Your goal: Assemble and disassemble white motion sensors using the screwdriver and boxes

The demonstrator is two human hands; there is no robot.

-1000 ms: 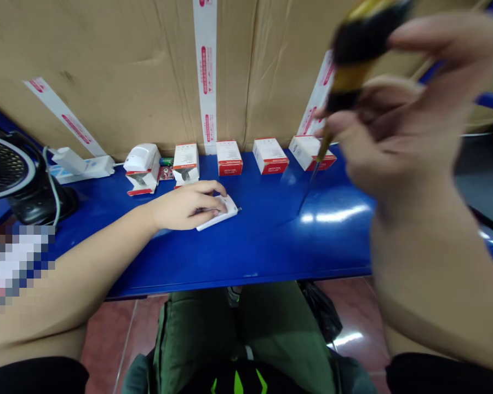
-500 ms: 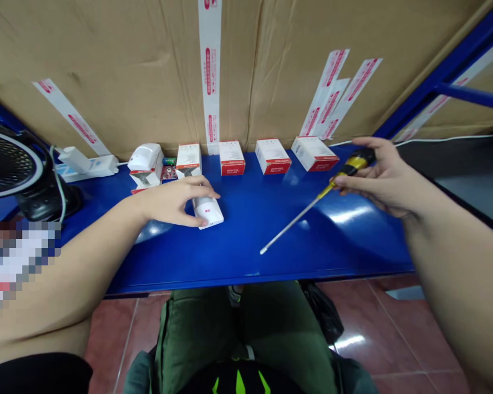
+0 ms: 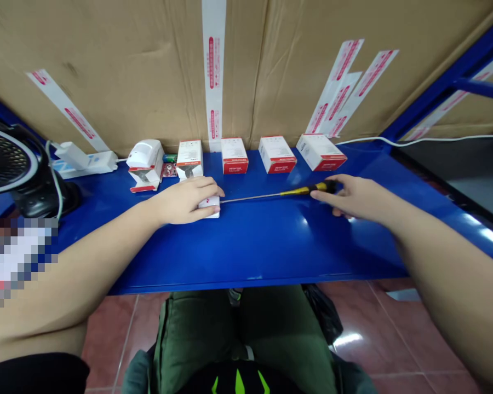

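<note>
My left hand grips a small white plastic detector unit from above, thumb and fingers on its two sides, on the blue tabletop. Much of the unit lies hidden under the hand. My right hand is closed round the black and yellow handle of a long screwdriver. Its thin shaft runs nearly level to the left, and the tip meets the right end of the unit. Whether the tip sits in a slot or only touches the edge, I cannot tell.
Along the cardboard back wall stand several red-and-white boxes. Another white detector rests on an opened box at the left, beside a green battery. A power strip and a black fan occupy the far left. Below runs the blue table's front edge.
The screwdriver has swung from a slant to nearly level, and its tip now meets the detector unit. My right hand has come down and left. The unit has turned under my left hand.
</note>
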